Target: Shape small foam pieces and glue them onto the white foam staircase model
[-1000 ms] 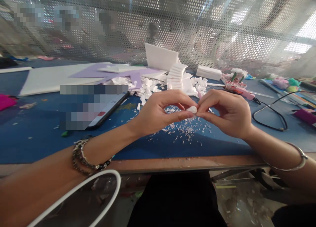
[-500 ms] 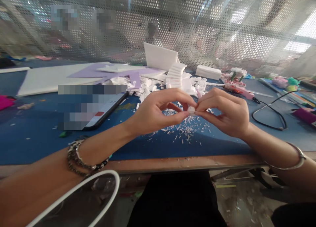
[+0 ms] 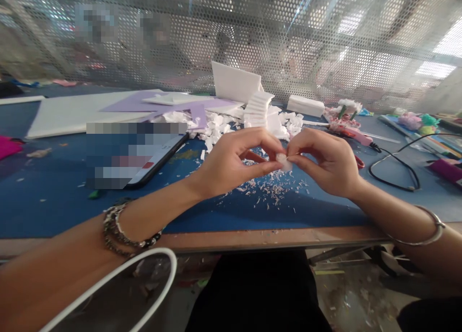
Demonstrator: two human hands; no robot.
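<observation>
Small, rounded white lump [image 3: 284, 162], material unclear, sits above the flat blue tabletop [image 3: 216, 216]. Left hand [image 3: 231, 163] pinches it; right hand [image 3: 328, 163] clamps its edge. Uneven tugging could tear it.

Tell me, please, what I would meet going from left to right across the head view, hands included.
Bright pink item → phone → left hand → small white piece → right hand → pink fluffy piece → purple item.
</observation>
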